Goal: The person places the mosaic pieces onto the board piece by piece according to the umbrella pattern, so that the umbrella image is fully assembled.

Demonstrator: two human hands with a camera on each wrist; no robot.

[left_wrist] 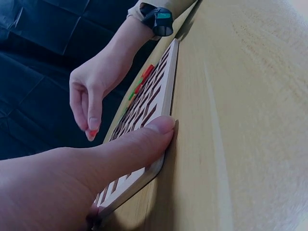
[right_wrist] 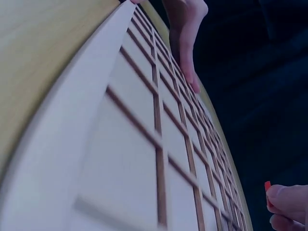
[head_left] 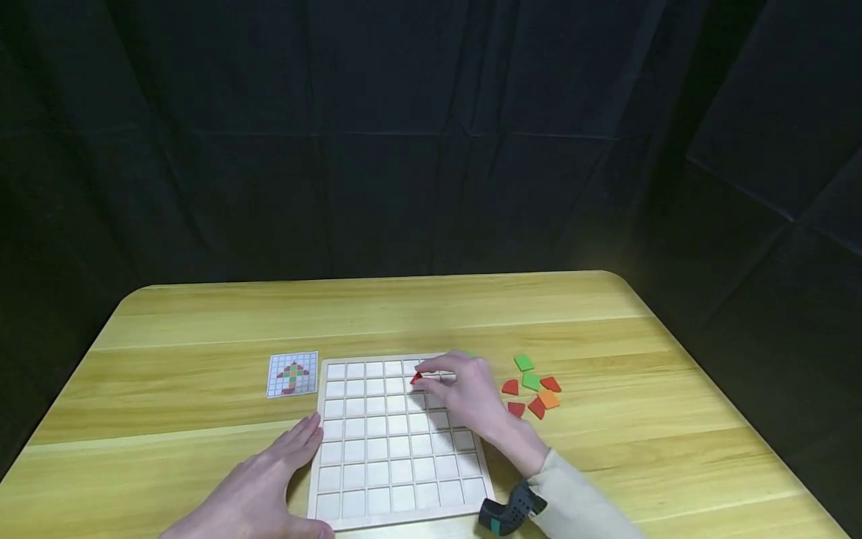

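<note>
A pale wooden grid board [head_left: 313,479] with white square cells lies in front of me on the table. Above its far rows, right of the middle, my right hand [head_left: 469,385] pinches a small red tile [head_left: 416,378] between thumb and fingertips. The red tile [right_wrist: 268,192] also shows at the fingertips in the right wrist view. My left hand [head_left: 269,475] rests at the board's near left corner, fingers extended along the left side. Its thumb [left_wrist: 144,142] lies straight against the near edge in the left wrist view.
Right of the board lie loose pieces: several red rounded tiles [head_left: 510,387], green squares [head_left: 523,363] and an orange square [head_left: 548,398]. A pattern card [head_left: 274,378] with a colored arrow-like figure lies left of the board. A dark curtain [head_left: 404,187] hangs behind the wooden table [head_left: 202,322].
</note>
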